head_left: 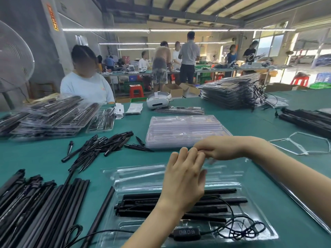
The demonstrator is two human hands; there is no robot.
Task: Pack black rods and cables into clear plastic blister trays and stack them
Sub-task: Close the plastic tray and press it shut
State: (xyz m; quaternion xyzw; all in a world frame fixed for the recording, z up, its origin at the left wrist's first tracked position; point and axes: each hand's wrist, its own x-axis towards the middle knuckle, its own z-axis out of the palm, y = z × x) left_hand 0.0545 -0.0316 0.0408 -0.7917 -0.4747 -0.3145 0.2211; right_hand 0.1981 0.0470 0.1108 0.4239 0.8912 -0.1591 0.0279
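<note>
A clear blister tray [254, 178] lies open on the green table in front of me. Several black rods [220, 201] fill its near half, and a black cable with a controller [186, 234] lies in the front slot. Both hands are raised over the tray. My left hand [184, 178] has its fingers straight and holds nothing. My right hand [221, 149] has its fingers curled and meets the left fingertips; I see nothing in it. A stack of empty clear trays [184, 129] stands just beyond the hands.
Short black rods [100, 145] are heaped at centre left, with long rods [35, 203] at near left. Packed tray stacks sit at far left [53, 115] and back right [231, 92]. A white headset [157, 101], a white strap loop [304, 144] and a seated person [86, 85] are around.
</note>
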